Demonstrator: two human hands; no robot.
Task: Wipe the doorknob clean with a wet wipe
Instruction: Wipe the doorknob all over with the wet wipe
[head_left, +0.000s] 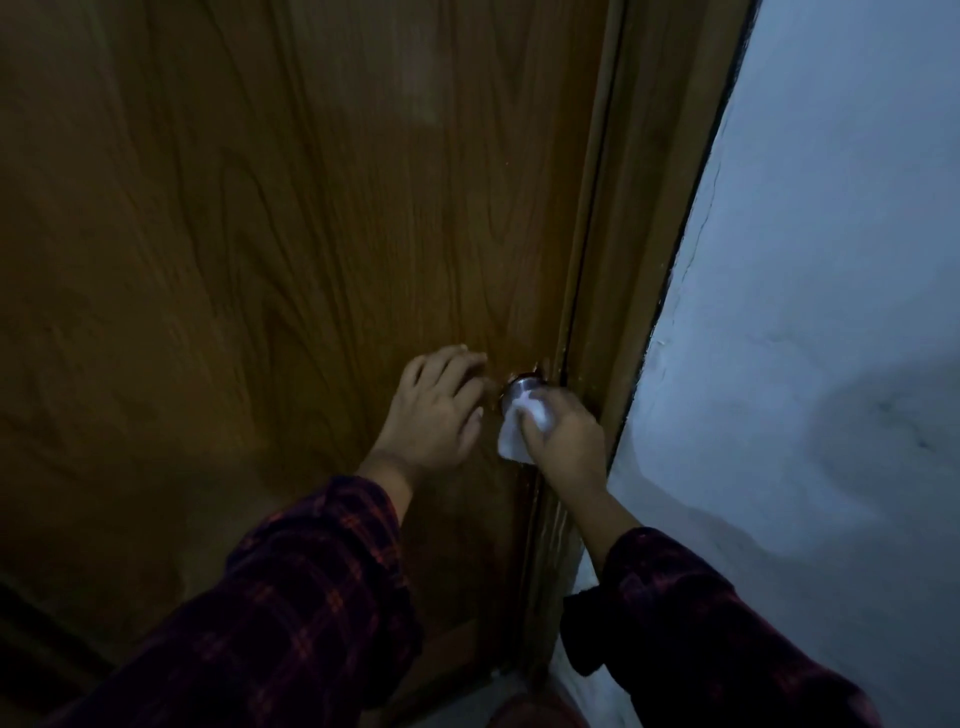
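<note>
A round silver doorknob (522, 387) sticks out of a brown wooden door (291, 234) near its right edge. My right hand (563, 441) is shut on a white wet wipe (519, 428) and presses it against the knob's front and lower side, hiding most of the knob. A flap of the wipe hangs below my fingers. My left hand (439, 410) lies flat on the door just left of the knob, fingers spread, holding nothing.
The wooden door frame (639, 260) runs along the door's right edge. A pale plastered wall (831, 312) fills the right side. The light is dim. Both my arms wear dark plaid sleeves (291, 613).
</note>
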